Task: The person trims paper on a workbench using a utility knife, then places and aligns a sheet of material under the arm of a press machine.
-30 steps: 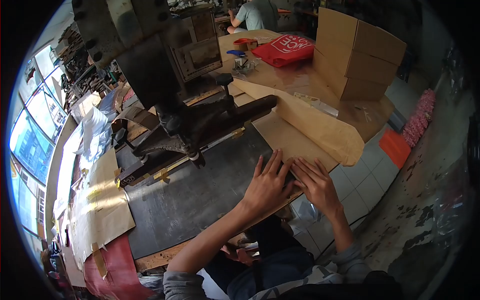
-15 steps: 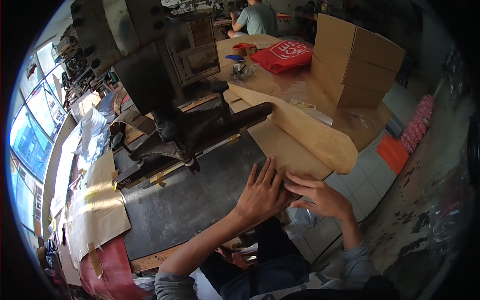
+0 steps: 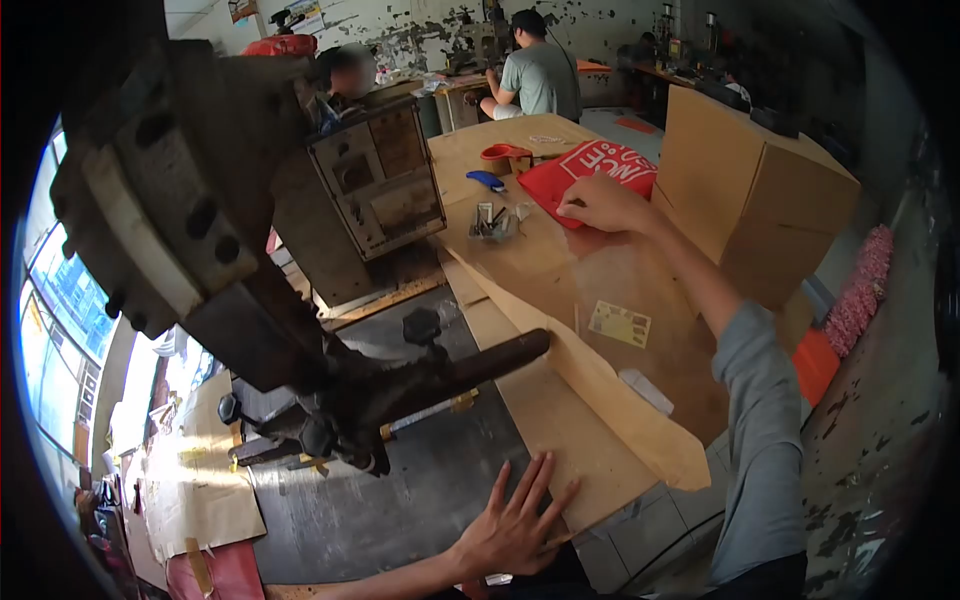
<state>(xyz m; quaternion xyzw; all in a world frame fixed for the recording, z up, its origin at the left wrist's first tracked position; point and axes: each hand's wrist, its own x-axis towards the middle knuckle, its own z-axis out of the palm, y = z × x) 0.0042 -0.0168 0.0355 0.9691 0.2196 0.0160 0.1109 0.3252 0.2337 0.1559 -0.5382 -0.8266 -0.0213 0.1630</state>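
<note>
My left hand (image 3: 510, 525) lies with fingers spread on the edge where the dark plate (image 3: 440, 490) meets a tan board (image 3: 580, 455). Farther off, my right hand (image 3: 603, 205) is at the near edge of a red bag (image 3: 625, 165) with white lettering. Its fingers are curled, and whether they pinch the bag or anything else is hidden. Left of that hand are a blue tool (image 3: 486, 180), a roll of tape (image 3: 507, 158) and a clear box of small metal parts (image 3: 492, 222). A yellow label (image 3: 620, 324) lies nearer on the table.
A dark metal machine arm (image 3: 450, 375) juts over the plate. Curled brown paper (image 3: 620, 410) runs along the board. Large cardboard boxes (image 3: 750, 190) stand at right. One person (image 3: 540, 80) sits at the back, and another person's head (image 3: 347, 72) shows behind the machine.
The view has tilted up toward the back of the room. My right hand has left the board beside my left hand and reached forward to the red bag. My left hand stays on the board's edge.
</note>
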